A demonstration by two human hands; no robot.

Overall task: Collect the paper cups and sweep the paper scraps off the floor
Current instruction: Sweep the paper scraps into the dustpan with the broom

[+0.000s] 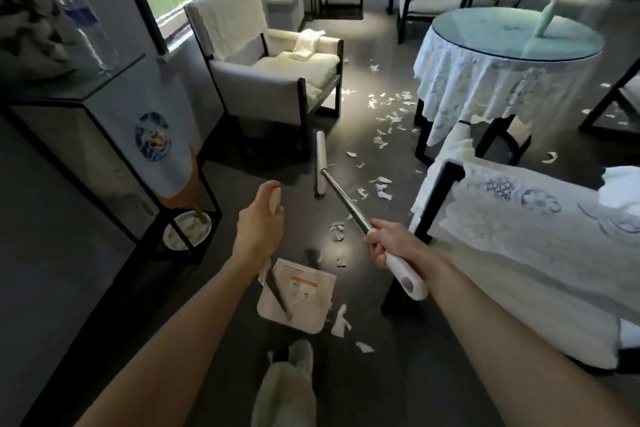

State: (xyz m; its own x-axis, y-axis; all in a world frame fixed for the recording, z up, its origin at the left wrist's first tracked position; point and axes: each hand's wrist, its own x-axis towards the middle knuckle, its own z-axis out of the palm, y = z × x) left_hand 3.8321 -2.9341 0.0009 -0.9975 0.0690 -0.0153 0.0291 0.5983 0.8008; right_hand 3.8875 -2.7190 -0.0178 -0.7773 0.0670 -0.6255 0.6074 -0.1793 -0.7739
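While paper scraps (388, 114) lay scattered over the dark floor (381, 374), most of them in the lane between a cream armchair (270, 80) and a round cloth-draped worktop (502, 31), a few more lay nearer the person, just beside a white dustpan (304, 308) resting on the floor. The broom (343, 199) had its white head down on the floor near the armchair's front leg, its metal shaft slanting back to the right hand (389, 243), which gripped the white handle with fingers curled round it. The left hand (258, 222) was closed around the white top of the dustpan's upright handle. A tall pale object (545, 17) stood tilted on the worktop's glass; whether it was paper cups could not be told.
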